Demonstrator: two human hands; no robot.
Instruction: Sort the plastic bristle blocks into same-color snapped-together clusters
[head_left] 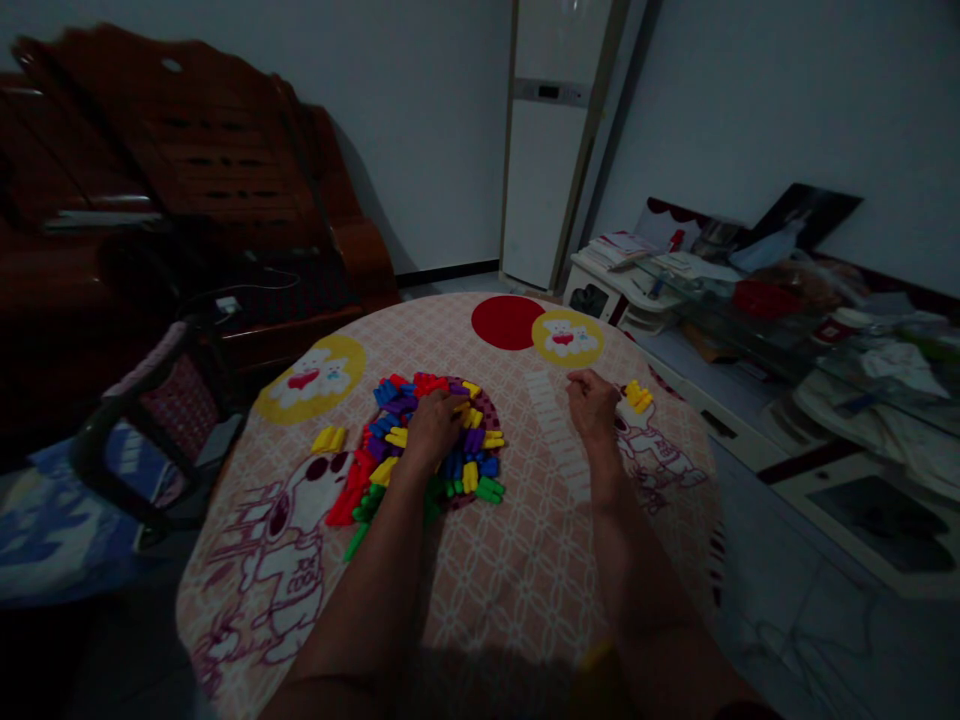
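Dim room with pale bluish walls [435, 120], dark baseboard [450, 272], carved reddish-wood seat [217, 150] that stood at left, tall white cabinet-like unit [544, 180] near the corner, cluttered low cabinet [750, 400] along the right wall, grey floor [795, 600].

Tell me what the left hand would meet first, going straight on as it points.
Most likely the yellow blocks just beyond the left hand, though depth is unclear and it might pass over them.

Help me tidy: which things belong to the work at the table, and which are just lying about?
In use:
- multicoloured plastic toy blocks, under the left hand
- yellow blocks beside the right hand

Likely lying about:
- stacked papers on the cabinet
- red-and-white cup
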